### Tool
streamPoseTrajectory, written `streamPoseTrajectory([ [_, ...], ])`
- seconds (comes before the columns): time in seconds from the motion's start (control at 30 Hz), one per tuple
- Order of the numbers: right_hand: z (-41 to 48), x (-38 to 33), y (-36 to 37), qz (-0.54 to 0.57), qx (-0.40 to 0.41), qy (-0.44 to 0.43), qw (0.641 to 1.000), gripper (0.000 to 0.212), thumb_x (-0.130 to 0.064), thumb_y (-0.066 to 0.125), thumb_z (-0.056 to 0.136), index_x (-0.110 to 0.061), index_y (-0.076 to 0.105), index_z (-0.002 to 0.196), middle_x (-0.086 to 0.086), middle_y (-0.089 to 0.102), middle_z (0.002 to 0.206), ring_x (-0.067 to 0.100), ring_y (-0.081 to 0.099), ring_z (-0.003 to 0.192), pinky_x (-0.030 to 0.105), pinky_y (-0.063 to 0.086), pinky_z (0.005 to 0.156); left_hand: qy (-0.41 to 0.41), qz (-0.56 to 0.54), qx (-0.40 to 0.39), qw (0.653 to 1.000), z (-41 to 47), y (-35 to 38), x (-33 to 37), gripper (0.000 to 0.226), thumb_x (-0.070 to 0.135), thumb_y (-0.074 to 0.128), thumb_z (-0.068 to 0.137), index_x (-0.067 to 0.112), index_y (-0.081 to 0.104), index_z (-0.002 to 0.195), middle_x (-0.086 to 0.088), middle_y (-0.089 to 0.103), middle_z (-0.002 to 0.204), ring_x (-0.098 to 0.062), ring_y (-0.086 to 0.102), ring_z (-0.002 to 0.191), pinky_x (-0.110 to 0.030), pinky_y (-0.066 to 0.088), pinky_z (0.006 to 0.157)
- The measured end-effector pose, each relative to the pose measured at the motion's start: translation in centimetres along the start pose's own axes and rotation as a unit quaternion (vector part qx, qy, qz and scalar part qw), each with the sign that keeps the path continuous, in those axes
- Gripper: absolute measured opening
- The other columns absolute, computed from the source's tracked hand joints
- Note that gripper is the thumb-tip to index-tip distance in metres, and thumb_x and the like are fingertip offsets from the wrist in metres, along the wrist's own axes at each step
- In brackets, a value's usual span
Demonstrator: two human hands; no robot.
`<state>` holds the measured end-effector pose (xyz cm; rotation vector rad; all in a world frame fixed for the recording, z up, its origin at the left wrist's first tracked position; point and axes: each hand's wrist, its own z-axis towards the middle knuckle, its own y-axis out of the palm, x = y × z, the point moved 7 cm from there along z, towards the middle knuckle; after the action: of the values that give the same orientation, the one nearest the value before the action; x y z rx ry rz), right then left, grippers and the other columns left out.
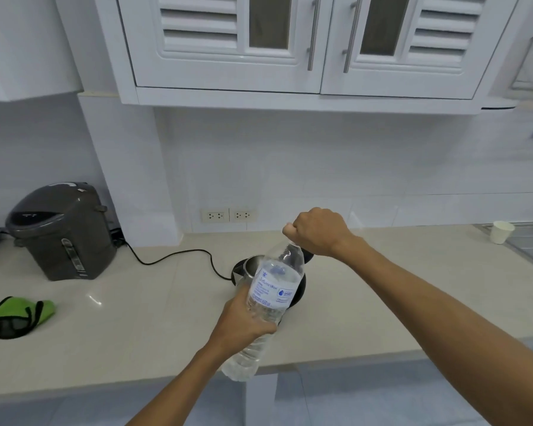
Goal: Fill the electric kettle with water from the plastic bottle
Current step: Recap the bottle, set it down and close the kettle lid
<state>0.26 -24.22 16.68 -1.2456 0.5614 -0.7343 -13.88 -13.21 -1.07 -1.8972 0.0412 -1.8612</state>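
Note:
A clear plastic bottle (270, 298) with a white and blue label is held tilted above the counter, its lower part full of water. My left hand (245, 321) grips its middle from the left. My right hand (316, 232) is closed in a fist over the bottle's top, hiding the cap. Behind the bottle stands the electric kettle (248, 269), black with a steel inside, its lid open and its mouth showing; the bottle covers most of it. A black cord (179, 256) runs from the kettle to the left.
A dark grey hot-water pot (62, 232) stands at the back left. A green and black cloth (19, 315) lies front left. Wall sockets (228, 215) sit behind the kettle. A white paper cup (502, 232) is near the sink at far right. White cabinets (290, 44) hang overhead.

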Motion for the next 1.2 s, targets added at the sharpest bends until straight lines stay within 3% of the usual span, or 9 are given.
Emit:
streamPoseTrajectory([
  [0.07,-0.6,0.4,0.4,0.016,0.013,0.038,0.999,0.049,-0.039,0.041,0.096,-0.011,0.039,0.056,0.004,0.04,0.056,0.027,0.042,0.053,0.026,0.026,0.048,0.0,0.0,0.01,1.0,-0.2,0.6,-0.2,0.083,0.014,0.087,0.062,0.041,0.057,0.135,0.018,0.077,0.114,-0.001,0.075,0.101,-0.023,0.063,0.086],
  [0.13,-1.3,1.0,0.9,0.077,0.008,0.078,0.994,0.062,-0.062,0.037,0.096,-0.012,0.045,0.061,0.002,0.051,0.058,0.027,0.051,0.057,0.028,0.035,0.05,-0.006,-0.002,0.022,1.0,-0.2,1.1,-0.4,0.079,0.019,0.087,0.062,0.044,0.057,0.131,0.02,0.077,0.111,0.0,0.075,0.099,-0.025,0.064,0.086],
  [0.23,-3.1,2.3,1.8,0.173,-0.029,0.126,0.976,0.075,-0.089,0.04,0.078,-0.017,0.059,0.081,-0.003,0.069,0.074,0.019,0.065,0.067,0.035,0.054,0.064,-0.003,-0.011,0.017,1.0,0.5,2.3,-0.2,0.075,0.016,0.088,0.065,0.043,0.056,0.127,0.02,0.077,0.11,0.003,0.074,0.099,-0.018,0.06,0.082],
  [0.37,-5.4,4.3,2.4,0.343,-0.075,0.143,0.925,0.074,-0.083,0.065,0.068,-0.024,0.062,0.113,-0.018,0.066,0.105,0.014,0.069,0.093,0.04,0.065,0.069,0.016,-0.023,0.009,1.0,2.7,4.9,1.0,0.069,0.011,0.087,0.066,0.031,0.062,0.127,0.012,0.079,0.11,-0.006,0.076,0.101,-0.022,0.062,0.084],
  [0.47,-6.2,7.0,2.4,0.394,-0.1,0.142,0.903,0.087,-0.071,0.079,0.066,-0.027,0.053,0.136,-0.008,0.063,0.123,0.014,0.065,0.107,0.038,0.066,0.071,0.028,-0.032,-0.009,0.999,5.0,8.1,2.2,0.069,0.005,0.087,0.067,0.023,0.06,0.128,0.004,0.078,0.107,-0.012,0.077,0.097,-0.027,0.063,0.081],
  [0.7,-5.0,15.7,2.8,0.321,-0.048,0.164,0.931,0.082,-0.069,0.083,0.06,-0.023,0.058,0.123,-0.003,0.069,0.106,0.013,0.069,0.088,0.035,0.065,0.069,0.002,-0.061,-0.052,0.997,10.9,17.4,3.4,0.078,0.025,0.095,0.059,0.032,0.056,0.127,0.008,0.078,0.11,-0.007,0.078,0.098,-0.031,0.064,0.086],
  [0.83,-3.4,19.3,4.4,0.263,-0.025,0.147,0.953,0.077,-0.065,0.082,0.063,-0.021,0.059,0.122,-0.005,0.068,0.107,0.016,0.066,0.093,0.031,0.057,0.076,-0.027,-0.061,-0.051,0.996,15.2,21.7,2.5,0.079,0.021,0.098,0.063,0.035,0.057,0.129,0.014,0.078,0.113,-0.001,0.075,0.1,-0.02,0.059,0.082],
  [0.97,-1.0,23.4,7.4,0.266,-0.018,0.151,0.952,0.065,-0.061,0.082,0.064,-0.02,0.059,0.108,-0.004,0.07,0.102,0.016,0.066,0.088,0.035,0.057,0.074,-0.052,-0.041,-0.042,0.997,19.8,24.9,1.4,0.075,0.02,0.1,0.066,0.034,0.057,0.127,0.019,0.075,0.111,0.008,0.068,0.099,-0.002,0.049,0.069],
  [1.2,4.2,28.8,12.1,0.267,-0.031,0.148,0.952,0.071,-0.06,0.083,0.064,-0.018,0.058,0.115,-0.002,0.069,0.107,0.02,0.066,0.093,0.035,0.056,0.076,-0.091,-0.016,-0.017,0.996,27.2,28.7,-1.2,0.076,0.019,0.103,0.065,0.027,0.059,0.127,0.021,0.072,0.105,0.014,0.065,0.095,0.0,0.048,0.072],
])
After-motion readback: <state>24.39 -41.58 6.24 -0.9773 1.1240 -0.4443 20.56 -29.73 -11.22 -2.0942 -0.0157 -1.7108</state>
